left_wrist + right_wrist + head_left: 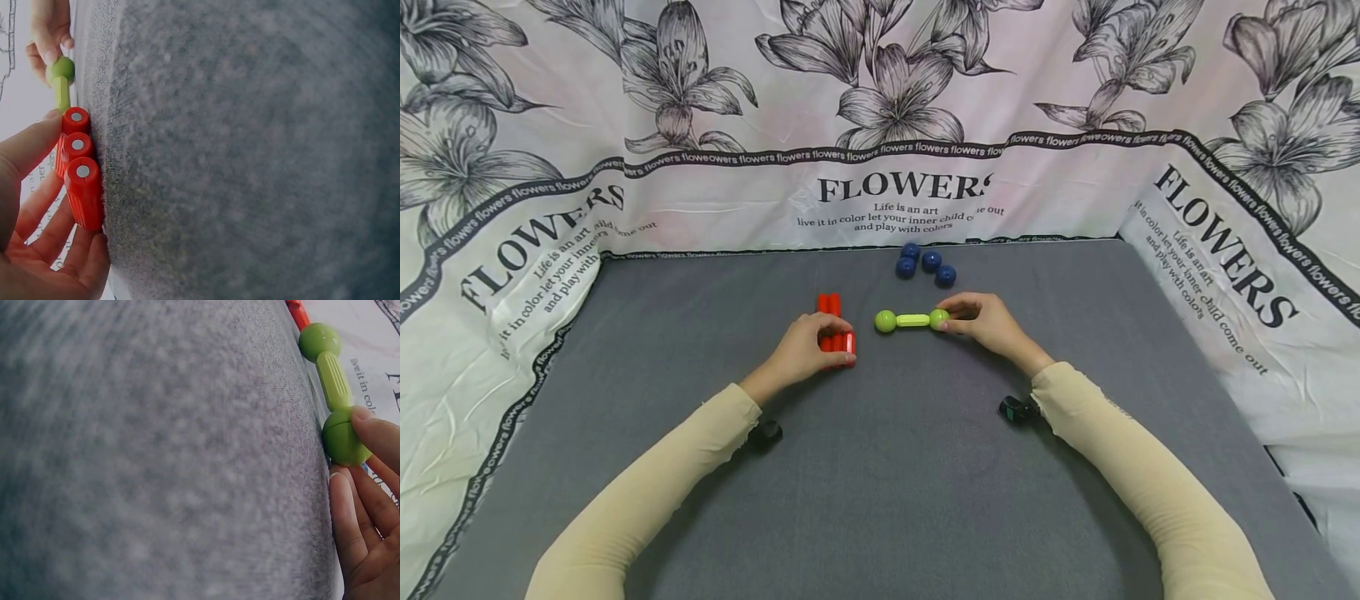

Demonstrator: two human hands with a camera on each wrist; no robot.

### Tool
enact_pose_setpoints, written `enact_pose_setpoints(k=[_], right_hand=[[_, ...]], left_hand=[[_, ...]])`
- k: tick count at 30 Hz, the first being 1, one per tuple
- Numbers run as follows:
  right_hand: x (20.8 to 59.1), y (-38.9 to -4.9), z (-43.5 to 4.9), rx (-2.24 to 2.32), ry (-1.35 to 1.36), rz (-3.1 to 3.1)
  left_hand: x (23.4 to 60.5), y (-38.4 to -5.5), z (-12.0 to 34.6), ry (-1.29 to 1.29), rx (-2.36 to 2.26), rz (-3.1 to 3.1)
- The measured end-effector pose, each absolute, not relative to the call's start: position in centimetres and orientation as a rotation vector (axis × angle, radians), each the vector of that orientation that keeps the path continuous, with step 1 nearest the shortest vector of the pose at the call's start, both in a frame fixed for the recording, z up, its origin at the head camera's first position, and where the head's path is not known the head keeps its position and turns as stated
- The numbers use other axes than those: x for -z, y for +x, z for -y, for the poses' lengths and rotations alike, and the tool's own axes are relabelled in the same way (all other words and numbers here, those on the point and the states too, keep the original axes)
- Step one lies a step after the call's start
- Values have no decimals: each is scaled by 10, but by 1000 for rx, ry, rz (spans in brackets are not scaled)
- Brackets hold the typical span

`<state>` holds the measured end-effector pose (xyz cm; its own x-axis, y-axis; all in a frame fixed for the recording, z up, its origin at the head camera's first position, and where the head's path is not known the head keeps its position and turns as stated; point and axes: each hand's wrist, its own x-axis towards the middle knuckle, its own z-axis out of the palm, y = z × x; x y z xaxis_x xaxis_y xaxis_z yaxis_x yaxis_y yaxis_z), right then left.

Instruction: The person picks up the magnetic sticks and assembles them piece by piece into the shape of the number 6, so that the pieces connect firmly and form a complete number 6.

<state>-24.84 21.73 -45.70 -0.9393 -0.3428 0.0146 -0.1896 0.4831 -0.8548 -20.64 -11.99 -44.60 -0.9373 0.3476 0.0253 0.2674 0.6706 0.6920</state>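
Observation:
Several red rods point(837, 342) lie side by side on the grey cloth; grey discs show at the ends of three of them in the left wrist view. My left hand point(802, 346) is at their near side, thumb and a fingertip pinching the rightmost red rod point(850, 343) at its ends. To the right lies a light green bar point(913, 320) with a green ball point(885, 322) at its left end and another green ball point(342, 439) at its right end, forming a dumbbell shape. My right hand point(988, 323) pinches that right ball between thumb and fingers.
Behind the green piece sit several dark blue balls point(931, 262), near the back edge. A grey cloth point(895, 483) covers the table. Flower-printed white fabric point(722, 200) stands along the back and both sides. Black wrist devices point(1017, 409) hang under both sleeves.

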Motion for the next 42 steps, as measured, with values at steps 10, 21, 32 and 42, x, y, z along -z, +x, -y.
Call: enact_pose_setpoints(k=[10,21,32,42], right_hand=[[458,-250,-217,1442,-474,-2574],[456,-249,-216,1438,-454,-2570],[457,-248,-216,1449,-455,-2565],[457,-248,-215,1470,-465,-2562]], left_hand=[[444,-204,117,568,-1101,-2805],[442,-202,114,594,-1117,-2817],[440,-201,107,576,-1219,-2778],[435,-201,90,448,-1450,-2618]])
